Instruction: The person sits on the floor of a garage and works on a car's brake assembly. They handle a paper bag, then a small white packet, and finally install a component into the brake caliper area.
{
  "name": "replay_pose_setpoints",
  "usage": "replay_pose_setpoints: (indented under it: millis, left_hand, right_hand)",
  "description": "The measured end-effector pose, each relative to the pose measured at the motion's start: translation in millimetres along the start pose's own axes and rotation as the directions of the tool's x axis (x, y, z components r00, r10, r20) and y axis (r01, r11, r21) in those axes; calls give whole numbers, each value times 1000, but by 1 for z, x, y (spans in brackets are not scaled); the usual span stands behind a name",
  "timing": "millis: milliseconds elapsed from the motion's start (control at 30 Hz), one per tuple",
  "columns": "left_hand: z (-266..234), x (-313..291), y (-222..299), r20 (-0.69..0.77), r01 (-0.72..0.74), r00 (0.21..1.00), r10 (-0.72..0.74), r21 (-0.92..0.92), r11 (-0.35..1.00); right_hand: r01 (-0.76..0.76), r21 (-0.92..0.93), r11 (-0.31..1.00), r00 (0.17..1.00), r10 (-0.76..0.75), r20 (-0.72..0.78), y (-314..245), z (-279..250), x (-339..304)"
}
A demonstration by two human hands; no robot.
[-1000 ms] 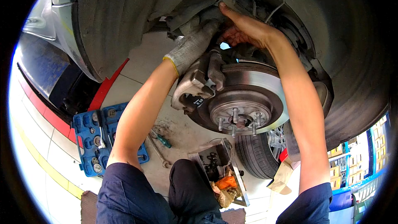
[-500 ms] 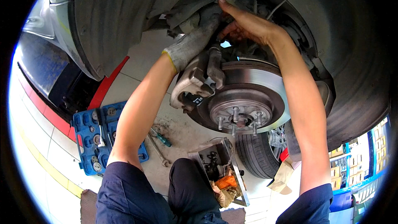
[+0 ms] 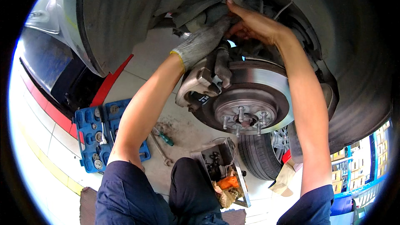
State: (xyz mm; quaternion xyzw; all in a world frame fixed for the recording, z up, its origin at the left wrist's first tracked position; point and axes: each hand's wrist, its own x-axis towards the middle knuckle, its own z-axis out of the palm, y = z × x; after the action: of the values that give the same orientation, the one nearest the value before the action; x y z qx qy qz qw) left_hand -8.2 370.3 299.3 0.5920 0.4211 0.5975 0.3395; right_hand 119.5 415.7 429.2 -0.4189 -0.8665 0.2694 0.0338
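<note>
Both my arms reach up into the wheel well, behind the bare brake disc [image 3: 271, 77] and its wheel studs. My left hand [image 3: 204, 43] wears a grey knit glove with a yellow cuff. It lies just above the loose-hanging brake caliper [image 3: 198, 83], its fingertips lost among dark suspension parts. My right hand [image 3: 256, 25] is bare and comes in from the other side, close to the left fingertips. Its thumb points up along a suspension arm [image 3: 204, 4] and its fingers curl inward. Whatever lies between the two hands is hidden.
On the floor at left lies an open blue case [image 3: 89, 137] of round tool pieces with a ratchet [image 3: 103, 131] across it. Near it are a wrench [image 3: 160, 150] and a green-handled screwdriver [image 3: 164, 138]. A metal box [image 3: 239, 175] and a wheel [image 3: 260, 158] are below the disc.
The whole view has shifted slightly, so the disc and caliper appear a little further right. Both hands stay at the same spot behind the disc, with the right fingers slightly moved.
</note>
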Motion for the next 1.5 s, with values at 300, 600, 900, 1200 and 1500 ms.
replay_pose_setpoints:
  millis: [300, 600, 900, 1200, 1500]
  left_hand:
    - [0, -1, 8, 78, -95, 992, 98, -44, 995]
    - [0, 2, -8, 29, -39, 999, 37, 83, 996]
    - [1, -13, 7, -32, -69, 997, 66, -89, 994]
    - [1, -11, 2, -52, 30, 998, -32, -48, 998]
    - [0, 20, -29, -52, -1, 999, -5, -117, 993]
  right_hand:
    - [-57, -13, 998, 995, 58, 86, 0, -5, 6]
    - [-43, -35, 998, 998, 45, 36, 1, -4, 1]
    - [-31, -4, 999, 992, 32, 125, -7, -5, -3]
    - [-17, 96, 995, 995, 7, 104, 4, 3, 1]
    - [-24, 108, 994, 986, 6, 168, 1, -6, 2]
